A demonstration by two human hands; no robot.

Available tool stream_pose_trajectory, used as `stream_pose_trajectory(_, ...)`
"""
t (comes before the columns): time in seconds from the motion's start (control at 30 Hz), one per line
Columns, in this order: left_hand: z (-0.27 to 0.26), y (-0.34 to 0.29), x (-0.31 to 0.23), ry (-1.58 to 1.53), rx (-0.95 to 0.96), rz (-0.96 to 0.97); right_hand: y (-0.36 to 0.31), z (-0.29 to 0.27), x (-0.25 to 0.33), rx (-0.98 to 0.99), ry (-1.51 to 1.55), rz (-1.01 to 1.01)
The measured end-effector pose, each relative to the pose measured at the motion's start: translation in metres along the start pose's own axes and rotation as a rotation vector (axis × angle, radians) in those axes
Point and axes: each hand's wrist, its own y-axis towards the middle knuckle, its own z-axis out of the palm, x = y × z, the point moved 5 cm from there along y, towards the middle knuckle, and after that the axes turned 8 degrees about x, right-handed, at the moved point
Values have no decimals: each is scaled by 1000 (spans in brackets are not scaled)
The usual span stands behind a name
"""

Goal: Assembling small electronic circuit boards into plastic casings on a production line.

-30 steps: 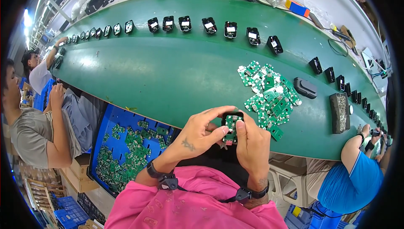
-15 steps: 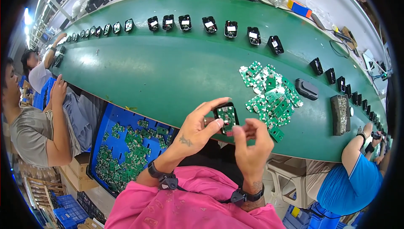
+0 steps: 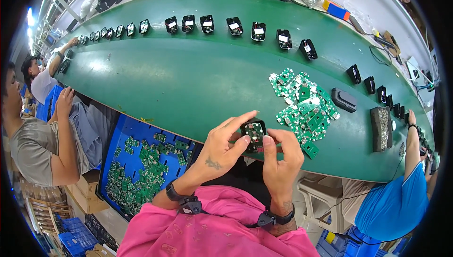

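A: Where is the case [image 3: 254, 120]?
B: Between the hands, above the table's near edge. The left hand [image 3: 221, 144] is clamped around it. The right hand [image 3: 284, 158] is close beside, thumb and forefinger at its right edge; I can't tell whether they grip anything.
A: How far along is it?
B: Partway, I'd judge. A board [image 3: 255, 132] is in the case, face up, with a red bit [image 3: 259, 149] at its near end. The case is open, so closing it seems left.
A: And the rest?
B: Ahead and right of the hands lies a pile [image 3: 309, 110] of loose boards, apparently unfitted. Just beyond it is a dark shell [image 3: 344, 100], then a grey block [image 3: 381, 128]. Far ahead, a row of open cases [image 3: 206, 25] curves both ways.
A: The surface and room?
B: A green table [image 3: 188, 77], glossy. Left of the left hand, below the edge, a blue tray [image 3: 134, 127] holds more boards. A grey-shirted person [image 3: 47, 158] sits far left; a blue-shirted one [image 3: 387, 210], right, reaches toward the table.
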Motion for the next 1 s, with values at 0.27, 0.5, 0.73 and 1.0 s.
stream_pose_trajectory(0.27, -4, 1, 5, 23, -38, 36, -5, 3, 0, 10, -11, -18)
stream_pose_trajectory(0.5, -5, 1, 7, 22, 4, -20, 4, 0, -5, 118, -16, 1)
stream_pose_trajectory(0.73, -2, 2, 9, -62, 14, 6, 3, 1, -5, 111, 15, 58)
stream_pose_trajectory(1.0, -1, 2, 11, 14, -32, -83, -3, 12, -5, 18, -109, -25)
